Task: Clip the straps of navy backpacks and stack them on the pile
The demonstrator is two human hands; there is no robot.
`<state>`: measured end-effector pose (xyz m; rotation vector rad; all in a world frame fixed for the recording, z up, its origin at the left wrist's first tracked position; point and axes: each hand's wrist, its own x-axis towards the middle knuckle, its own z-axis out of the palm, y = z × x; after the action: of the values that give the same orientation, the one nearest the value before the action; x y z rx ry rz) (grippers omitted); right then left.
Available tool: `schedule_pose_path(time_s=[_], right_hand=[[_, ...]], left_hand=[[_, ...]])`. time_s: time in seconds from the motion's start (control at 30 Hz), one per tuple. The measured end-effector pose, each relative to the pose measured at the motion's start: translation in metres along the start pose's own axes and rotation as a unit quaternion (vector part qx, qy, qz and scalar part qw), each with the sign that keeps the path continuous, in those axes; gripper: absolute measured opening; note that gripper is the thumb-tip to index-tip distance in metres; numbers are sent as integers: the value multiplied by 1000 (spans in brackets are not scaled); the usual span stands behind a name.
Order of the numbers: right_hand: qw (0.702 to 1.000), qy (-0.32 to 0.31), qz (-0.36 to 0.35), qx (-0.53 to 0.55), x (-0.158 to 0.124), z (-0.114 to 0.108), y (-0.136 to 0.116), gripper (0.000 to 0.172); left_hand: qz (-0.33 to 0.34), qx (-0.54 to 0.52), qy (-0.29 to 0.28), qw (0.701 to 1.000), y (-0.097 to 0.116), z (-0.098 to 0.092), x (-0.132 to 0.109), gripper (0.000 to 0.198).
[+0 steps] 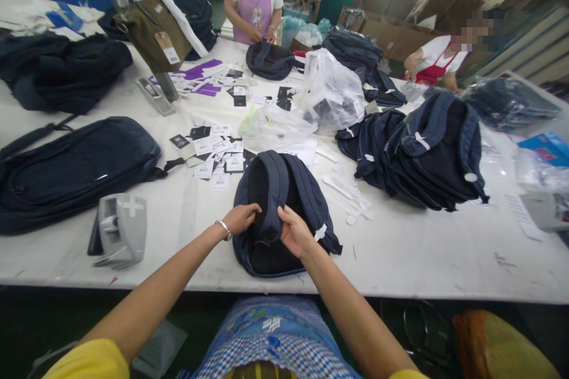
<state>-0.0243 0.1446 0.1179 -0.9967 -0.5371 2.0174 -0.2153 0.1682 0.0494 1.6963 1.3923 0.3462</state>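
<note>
Centre of the frame: a dark navy backpack point(306, 186) with a black back panel point(275, 259). The tabletop point(400, 254) is white. Left of centre, tags point(217, 154) are black and white. Upper left, a bag point(153, 23) is olive brown. At the bottom, an apron point(249, 340) mixes plain blue with blue-and-white checks; a sleeve point(91, 362) is yellow.

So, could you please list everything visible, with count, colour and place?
backpack: one, navy-black, front centre
other backpacks: several, navy, left, right, back
table: one, white, beneath
tags: many, black and white, centre
plastic bags: several, translucent, centre
strips: several, purple and white, centre
tagged bag: one, olive, upper left
gadget: one, grey, front left
cartons: several, brown, background
co-workers: four, white tops, background
left hand: one, bare, at strap
right hand: one, bare, at strap
</note>
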Motion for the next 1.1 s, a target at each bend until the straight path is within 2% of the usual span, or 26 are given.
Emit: schedule_pose_path(time_s=[0.1,0.17,0.27,0.33,0.43,0.5,0.6,0.8,0.93,1.1], right_hand=[[998,12,27,-63,2,-13,42,33],[988,57,-3,-141,7,-24,66,32],[956,115,-60,-264,17,-37,95,28],[954,99,-63,-277,21,-39,108,27],[972,58,-50,-223,23,-36,122,27],[975,56,-35,-212,23,-34,128,27],[966,66,11,-251,24,-35,129,30],[966,81,38,-244,21,-36,116,30],[968,95,28,-229,21,-36,117,27],[970,59,18,-235,29,-46,122,35]], left_hand=[[-37,-15,37,999,-12,1,1,19],[-62,-37,52,996,-20,4,1,21],[-106,-93,59,988,-32,11,3,28],[-133,-131,64,980,-37,17,4,29],[-155,-177,69,969,-41,23,6,28],[-157,-204,62,964,-41,26,8,27],[-149,-241,46,958,-41,27,9,28],[-163,-318,1,934,-36,26,-3,51],[-189,-364,10,912,-31,32,-24,67],[-136,-368,47,919,-35,48,-46,77]])
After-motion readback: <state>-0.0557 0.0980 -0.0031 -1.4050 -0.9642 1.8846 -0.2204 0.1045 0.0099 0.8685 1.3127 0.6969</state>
